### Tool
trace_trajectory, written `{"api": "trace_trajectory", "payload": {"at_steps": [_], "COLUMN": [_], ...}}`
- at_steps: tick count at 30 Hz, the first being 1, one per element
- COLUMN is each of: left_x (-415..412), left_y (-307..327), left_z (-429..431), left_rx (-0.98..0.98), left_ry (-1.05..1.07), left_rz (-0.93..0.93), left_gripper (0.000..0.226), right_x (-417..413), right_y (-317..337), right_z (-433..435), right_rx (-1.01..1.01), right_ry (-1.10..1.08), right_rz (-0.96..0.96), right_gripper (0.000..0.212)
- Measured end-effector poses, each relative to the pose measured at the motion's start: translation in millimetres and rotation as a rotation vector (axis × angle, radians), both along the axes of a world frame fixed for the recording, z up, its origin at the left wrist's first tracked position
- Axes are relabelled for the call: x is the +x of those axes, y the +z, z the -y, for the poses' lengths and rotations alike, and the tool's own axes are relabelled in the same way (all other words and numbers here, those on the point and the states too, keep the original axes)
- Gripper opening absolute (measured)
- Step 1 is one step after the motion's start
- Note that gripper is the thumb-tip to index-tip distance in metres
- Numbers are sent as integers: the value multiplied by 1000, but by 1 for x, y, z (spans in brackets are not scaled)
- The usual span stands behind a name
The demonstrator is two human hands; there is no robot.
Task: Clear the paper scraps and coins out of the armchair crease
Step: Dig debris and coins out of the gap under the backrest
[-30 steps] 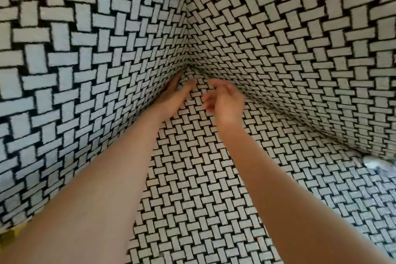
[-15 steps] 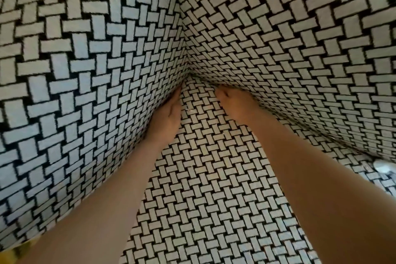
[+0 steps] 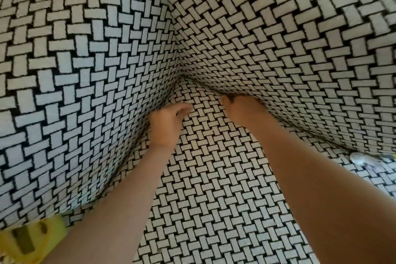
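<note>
"At the armchair crease (image 3: 204, 85) under the backrest (image 3: 278, 49), what do the hands have?"

"Right hand (image 3: 246, 109) is dug in, fingers hidden, so I cannot tell. Left hand (image 3: 167, 126) sits by the side crease (image 3: 171, 92), fingers (image 3: 182, 107) curled; whether they pinch anything, unclear. No coins show."

"Best way on?"

"Sweep the buried fingers sideways, pressing the seat cushion (image 3: 214, 178) down. A pale crumpled scrap (image 3: 362, 159) lies far right by the crease."
</note>
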State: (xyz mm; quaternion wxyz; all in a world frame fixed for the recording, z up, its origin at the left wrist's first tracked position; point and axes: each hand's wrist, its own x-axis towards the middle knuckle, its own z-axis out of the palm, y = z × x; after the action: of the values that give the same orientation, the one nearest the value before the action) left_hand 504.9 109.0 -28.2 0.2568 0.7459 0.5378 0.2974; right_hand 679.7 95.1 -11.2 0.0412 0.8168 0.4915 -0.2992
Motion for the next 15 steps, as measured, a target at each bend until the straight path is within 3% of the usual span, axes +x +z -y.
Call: {"api": "trace_trajectory", "payload": {"at_steps": [3, 10, 12, 15], "left_x": [3, 5, 2, -1], "left_y": [3, 15, 16, 21], "left_z": [0, 9, 12, 14], "left_rx": [1, -486, -550, -570], "left_ry": [38, 225, 213, 99], "left_rz": [25, 446, 462, 335], "left_gripper": [11, 25, 28, 31], "right_x": [14, 35, 38, 40], "right_y": [-5, -4, -5, -4], "right_z": [13, 37, 43, 46], "right_rx": [-14, -16, -16, -34], "right_ry": [0, -48, -4, 7], "right_rz": [51, 111, 139, 137], "right_gripper": [60, 67, 66, 68]}}
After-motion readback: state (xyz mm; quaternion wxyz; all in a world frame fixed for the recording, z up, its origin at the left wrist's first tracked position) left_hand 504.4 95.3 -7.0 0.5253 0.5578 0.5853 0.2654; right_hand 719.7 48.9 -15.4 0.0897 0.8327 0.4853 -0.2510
